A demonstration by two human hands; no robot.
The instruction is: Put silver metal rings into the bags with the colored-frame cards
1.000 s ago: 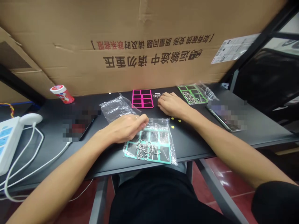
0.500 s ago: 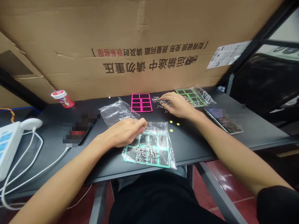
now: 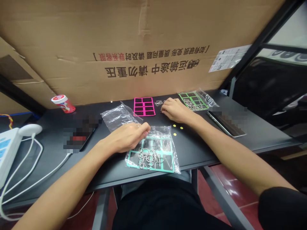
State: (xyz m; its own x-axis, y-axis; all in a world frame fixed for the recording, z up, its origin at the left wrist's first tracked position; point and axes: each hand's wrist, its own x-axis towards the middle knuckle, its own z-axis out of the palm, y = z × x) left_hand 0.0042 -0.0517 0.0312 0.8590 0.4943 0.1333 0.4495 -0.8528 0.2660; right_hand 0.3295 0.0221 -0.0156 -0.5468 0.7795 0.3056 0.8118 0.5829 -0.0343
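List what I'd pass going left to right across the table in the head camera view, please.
Power strip → red tub → pink card → loose metal pieces → right hand → green card → right-side phone. Overlapping things are left out.

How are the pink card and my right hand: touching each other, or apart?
Apart. The head view shows a narrow strip of dark tabletop between the right edge of the pink card and your right hand.
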